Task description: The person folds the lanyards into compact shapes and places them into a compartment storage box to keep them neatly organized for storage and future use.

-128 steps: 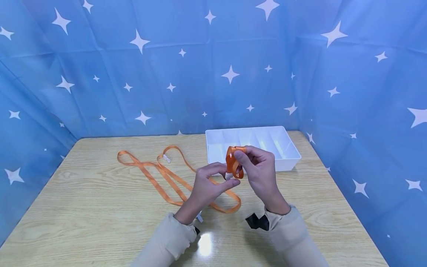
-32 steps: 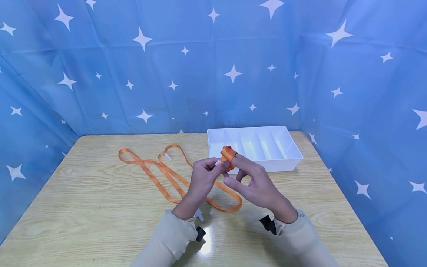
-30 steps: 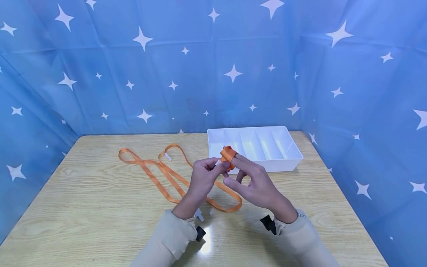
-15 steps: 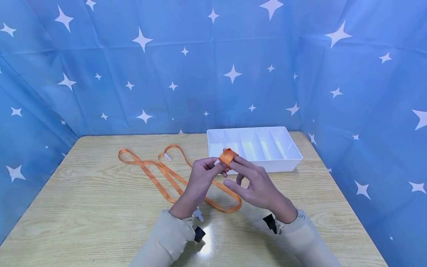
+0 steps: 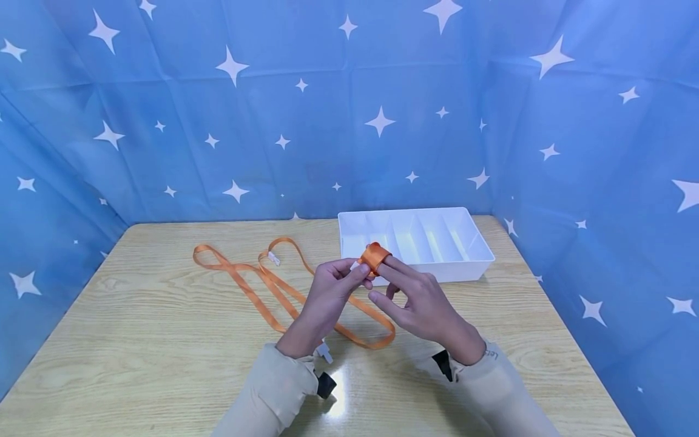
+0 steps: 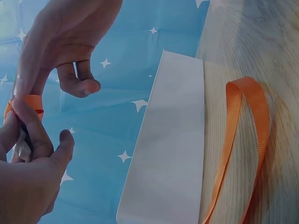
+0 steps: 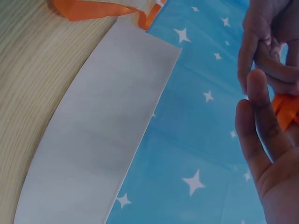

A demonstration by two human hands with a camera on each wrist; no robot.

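Observation:
An orange lanyard wound into a small roll (image 5: 374, 256) is held up in front of the white tray. My left hand (image 5: 327, 294) pinches its end between thumb and fingers, at a white plastic clip (image 6: 23, 149) seen in the left wrist view. The straight fore fingers of my right hand (image 5: 428, 306) run into the roll, so the strap wraps round them. The right thumb stands apart below, touching nothing. In the right wrist view, two other fingers (image 7: 247, 135) of that hand are extended, and the orange strap (image 7: 286, 109) shows behind them.
More orange lanyard strap (image 5: 253, 297) lies in crossing loops on the wooden table (image 5: 136, 340), left of and under the hands. It has white clips (image 5: 274, 258) at the back and near the left wrist. A white divided tray (image 5: 459, 271) stands at the back right before a starry blue curtain.
Earlier my right hand pinched loose coils of the lanyard; now its fingers go through a tighter roll. My left hand has closed on the end. The last half second shows only slight turning.

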